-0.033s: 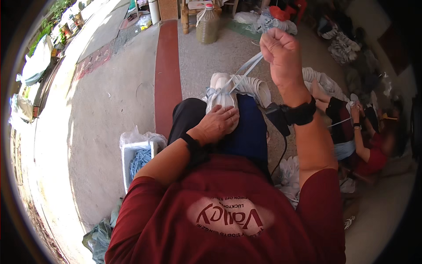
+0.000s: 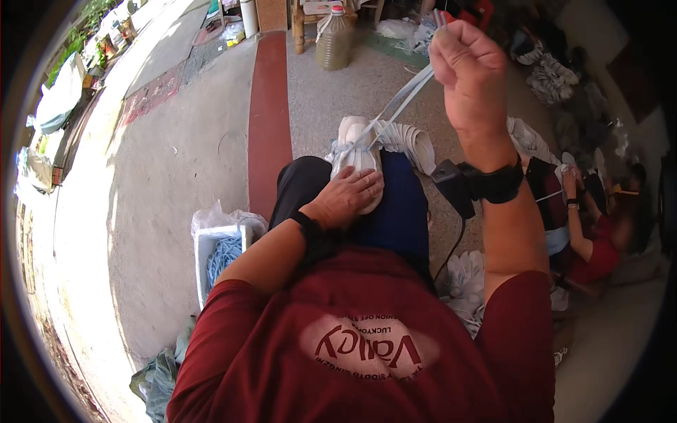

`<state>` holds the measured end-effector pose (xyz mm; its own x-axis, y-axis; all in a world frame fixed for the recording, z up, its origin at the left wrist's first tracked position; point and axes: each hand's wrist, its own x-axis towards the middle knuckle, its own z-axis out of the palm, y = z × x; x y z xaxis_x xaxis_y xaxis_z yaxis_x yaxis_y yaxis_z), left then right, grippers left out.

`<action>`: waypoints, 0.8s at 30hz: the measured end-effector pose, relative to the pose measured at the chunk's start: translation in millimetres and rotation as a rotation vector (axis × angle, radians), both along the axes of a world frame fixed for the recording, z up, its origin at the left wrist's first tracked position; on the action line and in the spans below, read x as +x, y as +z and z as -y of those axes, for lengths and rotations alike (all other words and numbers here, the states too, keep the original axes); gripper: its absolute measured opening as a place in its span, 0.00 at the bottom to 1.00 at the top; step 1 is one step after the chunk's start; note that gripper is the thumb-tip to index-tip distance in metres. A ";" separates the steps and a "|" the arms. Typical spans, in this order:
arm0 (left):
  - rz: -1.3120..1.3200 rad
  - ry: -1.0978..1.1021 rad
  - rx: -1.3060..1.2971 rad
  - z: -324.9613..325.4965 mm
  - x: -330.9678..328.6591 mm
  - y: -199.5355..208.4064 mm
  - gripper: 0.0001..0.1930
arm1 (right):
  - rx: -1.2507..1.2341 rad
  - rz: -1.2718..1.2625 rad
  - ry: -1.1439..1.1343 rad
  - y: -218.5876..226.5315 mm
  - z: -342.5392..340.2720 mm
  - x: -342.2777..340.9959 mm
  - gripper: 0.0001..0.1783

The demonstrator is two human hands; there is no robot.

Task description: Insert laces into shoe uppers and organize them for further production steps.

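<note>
A white shoe upper [image 2: 355, 134] rests across my lap, its rounded toe end pointing away from me. My left hand [image 2: 345, 197] lies on its near part with the fingers stretched out flat, pressing it against my leg. High at the right, my right hand [image 2: 467, 63] is closed round a pale blue lace [image 2: 400, 100]. The lace runs taut in two strands from the upper to my fist, and a short end sticks out above it. Just right of the upper is a stack of nested white uppers [image 2: 410, 143].
At my left stands a white foam box [image 2: 204, 257] holding blue laces [image 2: 224, 257]. White pieces [image 2: 465, 285] lie by my right side. Ahead is a large plastic bottle [image 2: 334, 42] with a red cap. A co-worker in a red top [image 2: 599, 247] sits at the right.
My right hand has moved up and to the right, drawing the lace further out. My left hand stays on the upper.
</note>
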<state>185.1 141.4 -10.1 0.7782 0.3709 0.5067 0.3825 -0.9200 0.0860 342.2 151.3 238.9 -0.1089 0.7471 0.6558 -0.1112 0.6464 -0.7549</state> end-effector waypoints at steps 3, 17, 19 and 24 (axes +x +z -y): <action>-0.059 0.031 -0.025 -2.2 -11.0 -14.2 0.21 | 0.186 0.010 0.192 39.8 32.6 15.2 0.08; 0.934 0.030 -0.292 -23.2 19.5 61.8 0.09 | 0.185 0.448 0.377 112.6 100.1 93.9 0.08; 0.463 -0.138 -1.008 -25.1 12.5 39.5 0.19 | 0.174 0.493 0.438 102.0 87.9 22.6 0.10; 0.194 -0.240 -0.676 3.4 8.3 -8.5 0.24 | 0.106 0.682 0.375 75.9 45.2 -41.7 0.10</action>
<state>193.4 138.0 -18.6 0.7970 0.4814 0.3648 0.0978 -0.6989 0.7085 300.6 106.1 314.8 -0.7457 0.5180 0.4190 0.1296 0.7297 -0.6714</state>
